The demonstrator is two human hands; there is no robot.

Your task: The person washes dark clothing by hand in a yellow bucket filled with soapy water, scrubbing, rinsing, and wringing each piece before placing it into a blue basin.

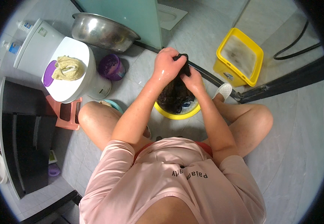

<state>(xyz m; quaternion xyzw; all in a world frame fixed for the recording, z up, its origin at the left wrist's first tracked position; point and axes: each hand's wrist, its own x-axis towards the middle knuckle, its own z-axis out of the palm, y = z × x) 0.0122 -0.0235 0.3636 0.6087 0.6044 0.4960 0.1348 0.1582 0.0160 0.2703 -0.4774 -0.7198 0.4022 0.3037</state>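
My left hand point(166, 64) is closed around a bunched part of a wet black cloth point(174, 93), held up above a round basin with a yellow rim point(176, 117). My right hand point(193, 79) grips the same cloth just below and to the right, so the two hands are close together. The rest of the cloth hangs down into the basin, where sudsy water and a small dark blue item point(186, 104) show near the rim. Both forearms look wet. The cloth and hands hide the far part of the basin.
A yellow square bucket point(226, 71) with foamy water stands at the upper right beyond a dark door track point(206, 75). To the left are a purple bucket point(112, 67), a large steel basin point(103, 32), a toilet point(85, 81) with a yellow towel point(68, 68) on its lid, and an orange stool point(66, 127).
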